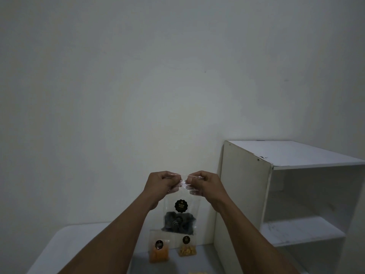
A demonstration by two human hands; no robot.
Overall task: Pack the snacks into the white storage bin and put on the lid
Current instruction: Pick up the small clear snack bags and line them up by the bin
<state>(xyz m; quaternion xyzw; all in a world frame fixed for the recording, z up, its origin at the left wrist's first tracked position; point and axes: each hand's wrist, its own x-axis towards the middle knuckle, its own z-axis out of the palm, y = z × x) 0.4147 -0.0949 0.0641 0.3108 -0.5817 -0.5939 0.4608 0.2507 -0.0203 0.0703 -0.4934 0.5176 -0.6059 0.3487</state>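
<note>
I hold a clear plastic snack bag point(180, 212) up in front of me; it has a round black label and dark snacks in its bottom. My left hand point(161, 183) pinches the bag's top left corner and my right hand point(205, 183) pinches the top right. Below it, a bag of orange snacks point(159, 252) and a bag of yellow snacks point(187, 249) stand on the table point(65, 248) against the wall. Another yellow snack point(197, 272) peeks in at the bottom edge. The white storage bin and its lid are not in view.
A white open shelf unit point(292, 194) stands on the right, its side panel close to my right forearm. A bare wall fills the background behind the table.
</note>
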